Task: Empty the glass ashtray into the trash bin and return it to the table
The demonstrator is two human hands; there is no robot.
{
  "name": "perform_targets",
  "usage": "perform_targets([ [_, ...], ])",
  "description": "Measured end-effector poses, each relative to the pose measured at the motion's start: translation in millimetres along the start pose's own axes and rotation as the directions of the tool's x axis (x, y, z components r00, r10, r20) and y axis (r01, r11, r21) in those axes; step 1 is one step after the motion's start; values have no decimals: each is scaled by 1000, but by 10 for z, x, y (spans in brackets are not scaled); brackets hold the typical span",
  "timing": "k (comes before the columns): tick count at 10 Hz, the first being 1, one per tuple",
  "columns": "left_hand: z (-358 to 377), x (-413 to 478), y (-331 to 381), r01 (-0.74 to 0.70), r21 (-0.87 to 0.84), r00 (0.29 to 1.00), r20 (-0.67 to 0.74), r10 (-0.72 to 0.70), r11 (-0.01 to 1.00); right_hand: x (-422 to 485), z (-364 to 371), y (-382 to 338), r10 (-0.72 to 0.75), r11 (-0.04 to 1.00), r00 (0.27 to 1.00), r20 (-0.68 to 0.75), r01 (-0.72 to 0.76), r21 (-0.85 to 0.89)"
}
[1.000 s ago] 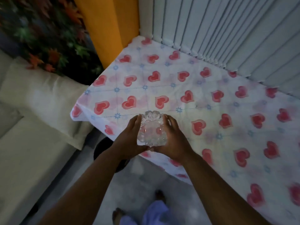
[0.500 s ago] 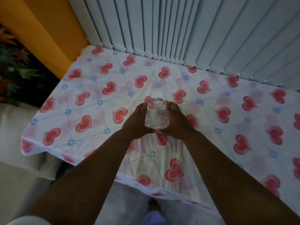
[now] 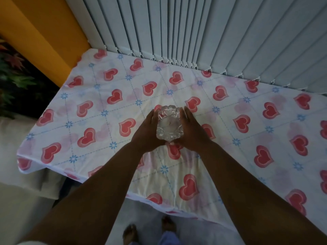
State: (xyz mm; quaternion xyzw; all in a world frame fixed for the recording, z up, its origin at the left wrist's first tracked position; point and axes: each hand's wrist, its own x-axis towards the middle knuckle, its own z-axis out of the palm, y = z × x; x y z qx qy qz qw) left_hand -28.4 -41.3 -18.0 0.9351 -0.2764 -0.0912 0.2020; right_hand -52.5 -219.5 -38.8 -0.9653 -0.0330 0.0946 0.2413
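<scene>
Person seen from above: bare forearms, left hand [image 3: 147,131] & right hand [image 3: 192,132] ungloved, no rings visible; bare feet [image 3: 130,233]; pale lilac trousers [image 3: 166,238].

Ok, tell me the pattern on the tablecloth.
The tablecloth is white with red hearts, small blue flowers and a dashed blue grid; the head view shows it.

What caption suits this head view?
Both hands, left and right, hold the glass ashtray over the heart-print tablecloth, by the vertical blinds.
</scene>
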Motion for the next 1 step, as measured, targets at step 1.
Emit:
perform_targets([
  [1, -124, -73, -33, 105, -56, 986, 134, -97, 993, -75, -105, -69, 56, 998, 998, 42, -55, -20],
])
